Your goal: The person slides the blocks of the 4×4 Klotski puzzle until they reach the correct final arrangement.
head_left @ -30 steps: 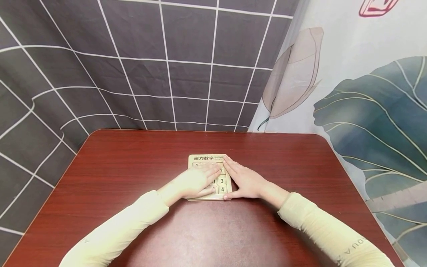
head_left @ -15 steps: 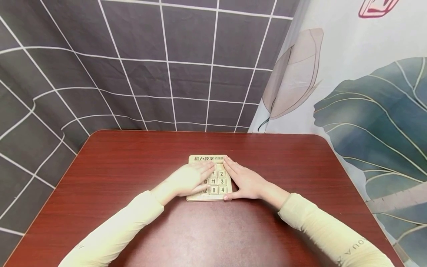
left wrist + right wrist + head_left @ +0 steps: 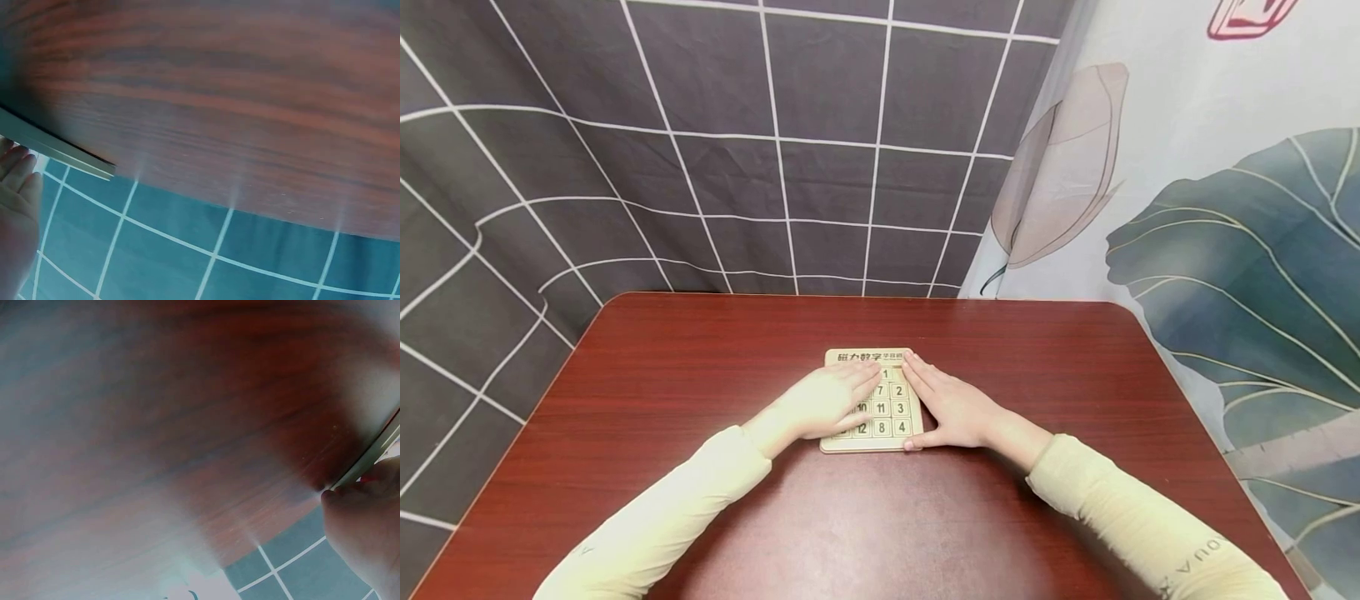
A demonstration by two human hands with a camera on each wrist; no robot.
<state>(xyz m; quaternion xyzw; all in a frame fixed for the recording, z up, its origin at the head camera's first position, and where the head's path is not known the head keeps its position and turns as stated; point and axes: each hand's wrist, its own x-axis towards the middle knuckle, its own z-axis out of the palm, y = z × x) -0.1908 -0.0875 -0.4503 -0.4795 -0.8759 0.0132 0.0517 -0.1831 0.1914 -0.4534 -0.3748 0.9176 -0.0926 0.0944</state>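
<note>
A pale number sliding puzzle (image 3: 882, 446) lies flat on the table, with dark lettering along its top edge. Spread over its left side is my left hand (image 3: 823, 402), fingers straight and fingertips beside the 1 tile (image 3: 885, 375). Several tiles on the left are hidden beneath it, while 7, 2, 11, 3, 8 and 4 show. My right hand (image 3: 958, 410) rests along the puzzle's right edge, straight fingers at the upper corner and thumb at the lower one. In both wrist views the puzzle's edge (image 3: 62, 150) appears beside the hand.
The reddish-brown wooden table (image 3: 700, 350) extends around the puzzle on all sides. Behind it hangs a dark grey curtain (image 3: 827, 175) with white grid lines. A white curtain (image 3: 1180, 92) with large leaf prints hangs at the right.
My left hand has drawn back left across the puzzle, uncovering middle tiles. Over the last half second, the 1 tile has come into view by its fingertips. The right hand has stayed in place.
</note>
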